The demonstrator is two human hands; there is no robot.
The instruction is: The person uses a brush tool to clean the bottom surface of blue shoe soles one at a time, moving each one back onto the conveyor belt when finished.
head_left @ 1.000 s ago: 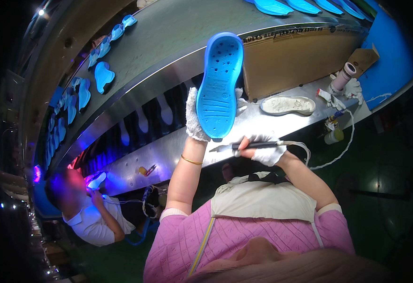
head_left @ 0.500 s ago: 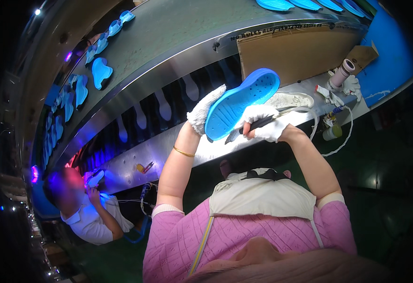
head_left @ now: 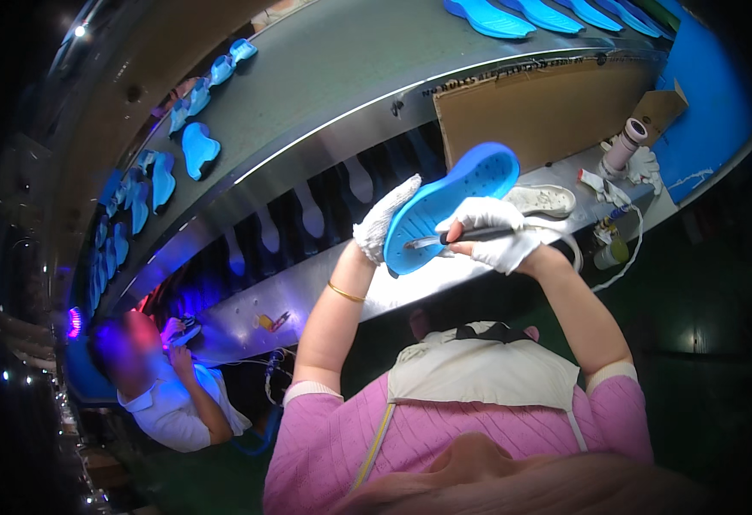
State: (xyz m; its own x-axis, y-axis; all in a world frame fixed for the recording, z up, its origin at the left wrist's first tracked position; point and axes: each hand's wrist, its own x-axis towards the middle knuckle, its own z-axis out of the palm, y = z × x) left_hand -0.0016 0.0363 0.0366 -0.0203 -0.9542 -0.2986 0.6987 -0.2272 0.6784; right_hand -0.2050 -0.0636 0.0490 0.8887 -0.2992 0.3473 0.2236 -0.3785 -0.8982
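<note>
A blue shoe sole (head_left: pixel 470 176), tilted with its ribbed, dimpled inner face toward me, is in my left hand (head_left: pixel 383 225). That hand wears a white knit glove, its fingers wrapped round the sole's left edge near the heel. My right hand (head_left: pixel 496 236), in a white glove with some bare fingertips, grips a black-handled brush (head_left: pixel 477 234). The brush's pale tip lies against the heel part of the sole. A white tube (head_left: pixel 567 240) loops from beside the right hand. Behind that hand a whitish shoe-shaped piece (head_left: pixel 543 200) rests on the bench.
Several blue soles (head_left: pixel 200 150) lie on the dark conveyor belt (head_left: pixel 333 69) beyond the metal bench (head_left: pixel 247 322). A cardboard sheet (head_left: pixel 548 107) stands upright behind the bench. To the right are a pink cylinder (head_left: pixel 623 148) and white gloves (head_left: pixel 646 167). A co-worker (head_left: pixel 174 386) sits at the left.
My right hand has turned the brush so its tip now lies on the sole's inner face. The sole sits slightly lower and further right in the picture.
</note>
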